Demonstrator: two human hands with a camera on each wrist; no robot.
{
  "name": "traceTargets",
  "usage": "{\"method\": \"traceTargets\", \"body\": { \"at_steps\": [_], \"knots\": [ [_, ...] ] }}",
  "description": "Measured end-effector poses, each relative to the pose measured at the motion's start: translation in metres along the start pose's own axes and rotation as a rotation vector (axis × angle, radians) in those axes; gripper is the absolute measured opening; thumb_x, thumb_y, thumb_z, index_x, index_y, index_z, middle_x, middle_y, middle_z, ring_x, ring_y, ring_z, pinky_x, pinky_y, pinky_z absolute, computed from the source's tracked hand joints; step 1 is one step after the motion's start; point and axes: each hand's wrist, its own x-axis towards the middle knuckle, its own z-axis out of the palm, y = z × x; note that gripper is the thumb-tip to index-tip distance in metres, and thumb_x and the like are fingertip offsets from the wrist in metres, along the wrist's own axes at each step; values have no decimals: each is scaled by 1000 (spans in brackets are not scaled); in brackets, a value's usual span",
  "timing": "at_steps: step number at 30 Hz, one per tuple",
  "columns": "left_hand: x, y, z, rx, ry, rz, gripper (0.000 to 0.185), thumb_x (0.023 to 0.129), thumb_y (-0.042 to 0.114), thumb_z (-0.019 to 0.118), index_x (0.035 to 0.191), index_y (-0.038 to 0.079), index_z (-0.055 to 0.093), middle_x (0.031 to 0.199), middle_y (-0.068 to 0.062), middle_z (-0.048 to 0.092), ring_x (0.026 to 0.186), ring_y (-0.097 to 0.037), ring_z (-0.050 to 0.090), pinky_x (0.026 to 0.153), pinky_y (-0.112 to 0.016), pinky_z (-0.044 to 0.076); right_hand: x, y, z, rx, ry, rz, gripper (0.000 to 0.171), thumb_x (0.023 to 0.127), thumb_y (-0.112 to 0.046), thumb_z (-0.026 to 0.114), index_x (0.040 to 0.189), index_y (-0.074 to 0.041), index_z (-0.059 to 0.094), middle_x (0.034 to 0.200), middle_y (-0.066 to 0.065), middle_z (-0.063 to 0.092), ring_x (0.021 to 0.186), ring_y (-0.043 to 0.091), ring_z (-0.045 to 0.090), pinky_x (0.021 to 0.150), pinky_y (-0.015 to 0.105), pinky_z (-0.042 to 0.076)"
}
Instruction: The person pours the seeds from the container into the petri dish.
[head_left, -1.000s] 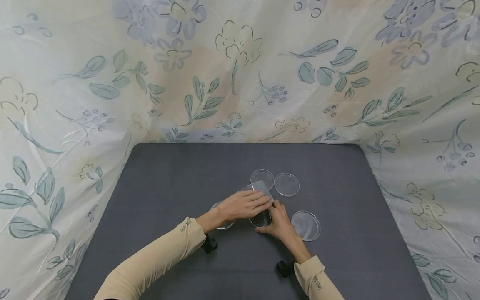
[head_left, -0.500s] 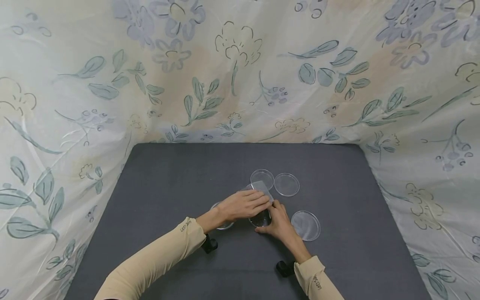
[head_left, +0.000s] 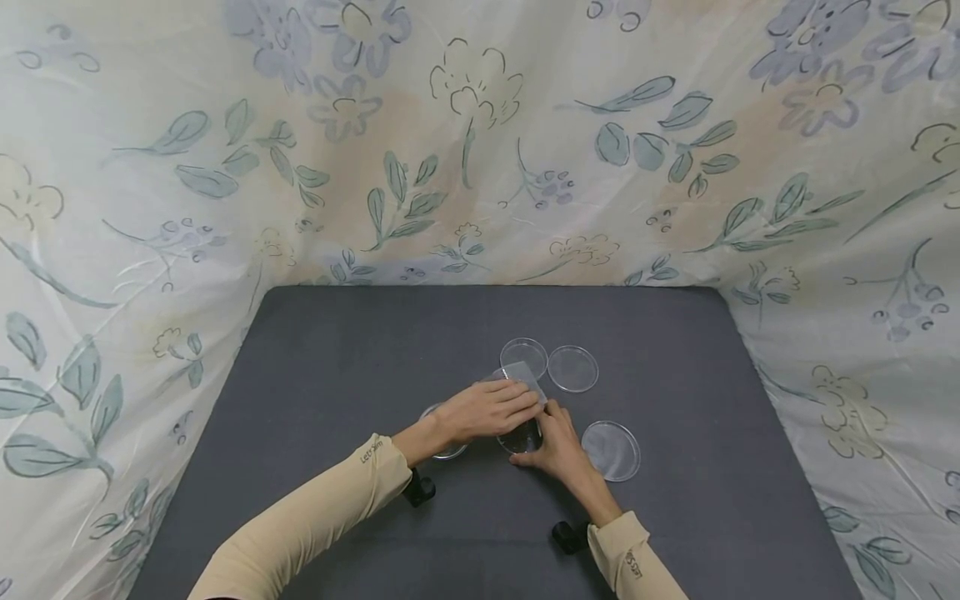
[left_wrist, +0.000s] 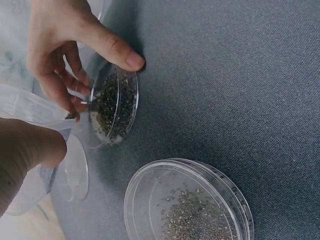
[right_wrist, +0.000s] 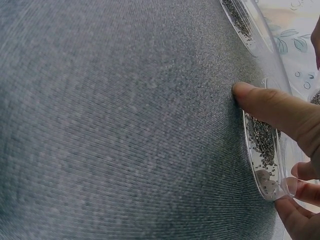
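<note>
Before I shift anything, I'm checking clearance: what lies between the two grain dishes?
In the left wrist view, bare grey cloth separates the held dish, gripped by the right hand, from the other grain dish.

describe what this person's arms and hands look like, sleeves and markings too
The person wears long cream fabric sleeves, each with small dark lettering near the cuff. A small black device shows at each wrist. The left hand and right hand are bare, without gloves.
</note>
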Motion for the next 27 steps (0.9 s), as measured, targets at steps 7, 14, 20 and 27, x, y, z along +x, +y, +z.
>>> {"method": "traceTargets", "body": {
  "at_steps": [7, 14, 20, 27],
  "knots": [
    [0, 2, 1, 2, 10, -7, 52, 97, 26, 68, 147, 23, 53, 147, 9, 56, 137, -6, 52, 120, -25, 38, 0, 1, 1, 2, 3, -3, 91, 52, -24, 103, 131, 1, 64, 106, 14, 58, 91, 31, 53, 81, 48, 53],
    [1, 2, 1, -17, -7, -8, 53, 97, 27, 69, 147, 23, 53, 147, 9, 55, 138, -6, 51, 120, -25, 37, -1, 1, 1, 0, 0, 3, 91, 53, -25, 102, 132, 1, 64, 108, 14, 58, 91, 30, 52, 81, 47, 53],
    [1, 3, 2, -35, 3, -8, 54, 95, 27, 71, 147, 22, 53, 146, 8, 56, 136, -7, 52, 120, -25, 38, -1, 2, 1, 1, -10, 7, 92, 53, -25, 102, 132, 1, 64, 109, 15, 59, 92, 31, 53, 81, 47, 53],
    [0, 3, 1, -51, 15, -37, 56, 92, 25, 74, 145, 20, 55, 145, 7, 58, 135, -9, 54, 118, -27, 41, 0, 1, 0, 8, -17, 13, 93, 54, -26, 102, 134, 0, 63, 111, 16, 59, 95, 32, 54, 82, 48, 54]
  ]
}}
